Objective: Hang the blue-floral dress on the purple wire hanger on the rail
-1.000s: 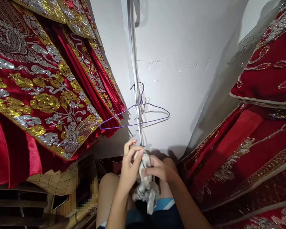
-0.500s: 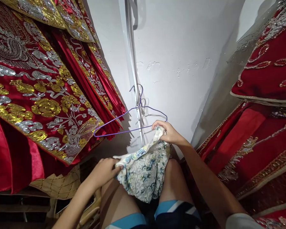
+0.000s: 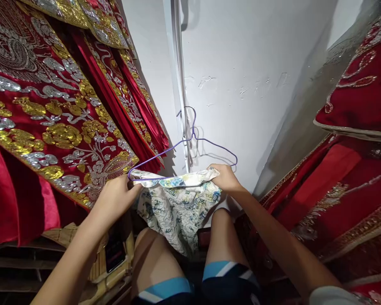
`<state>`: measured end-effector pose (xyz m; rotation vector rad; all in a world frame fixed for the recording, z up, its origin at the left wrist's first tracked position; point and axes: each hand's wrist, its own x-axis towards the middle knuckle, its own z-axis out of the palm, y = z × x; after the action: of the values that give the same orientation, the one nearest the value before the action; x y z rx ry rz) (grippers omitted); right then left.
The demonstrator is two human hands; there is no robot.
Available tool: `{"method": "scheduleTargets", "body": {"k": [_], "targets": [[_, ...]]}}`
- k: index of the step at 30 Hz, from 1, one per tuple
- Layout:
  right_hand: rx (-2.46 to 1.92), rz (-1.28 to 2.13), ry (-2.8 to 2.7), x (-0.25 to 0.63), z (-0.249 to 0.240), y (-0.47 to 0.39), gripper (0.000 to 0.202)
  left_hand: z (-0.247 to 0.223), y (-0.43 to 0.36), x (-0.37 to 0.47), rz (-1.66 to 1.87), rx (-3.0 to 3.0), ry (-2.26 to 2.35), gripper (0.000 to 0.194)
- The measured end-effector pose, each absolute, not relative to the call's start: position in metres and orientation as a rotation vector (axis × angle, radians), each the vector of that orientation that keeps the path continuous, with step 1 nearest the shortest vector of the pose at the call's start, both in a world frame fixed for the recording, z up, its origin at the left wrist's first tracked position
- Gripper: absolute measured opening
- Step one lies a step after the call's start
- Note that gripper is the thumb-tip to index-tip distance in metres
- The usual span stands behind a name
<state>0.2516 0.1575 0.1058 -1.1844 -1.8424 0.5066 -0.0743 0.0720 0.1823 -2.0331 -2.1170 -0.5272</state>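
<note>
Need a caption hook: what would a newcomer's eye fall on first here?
Most likely the red fabric with gold and silver ornament, filling much of the left side. Next, the purple hanger near the centre, in front of the pale wall. Lower down, a floral cloth stretches between the left hand and right hand, which grip its top edge.

Free room right of purple hanger [image 3: 193, 134], before wall [image 3: 241, 55]; sequined garment [image 3: 73, 101] blocks left, red drapery [image 3: 330, 173] right.

Purple hanger [image 3: 193, 135], white cloth [image 3: 178, 205] – blue-and-yellow floral print, red drape [image 3: 63, 137] – gold and silver flowers
</note>
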Motion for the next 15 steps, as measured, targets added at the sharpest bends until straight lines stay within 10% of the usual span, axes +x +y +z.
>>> {"method": "scheduleTargets", "body": {"k": [15], "targets": [[-1.401,0.498,-1.94,0.244,0.124,0.133,0.011,0.21,0.075,-0.066,-0.735,-2.306,-1.621,0.022]]}}
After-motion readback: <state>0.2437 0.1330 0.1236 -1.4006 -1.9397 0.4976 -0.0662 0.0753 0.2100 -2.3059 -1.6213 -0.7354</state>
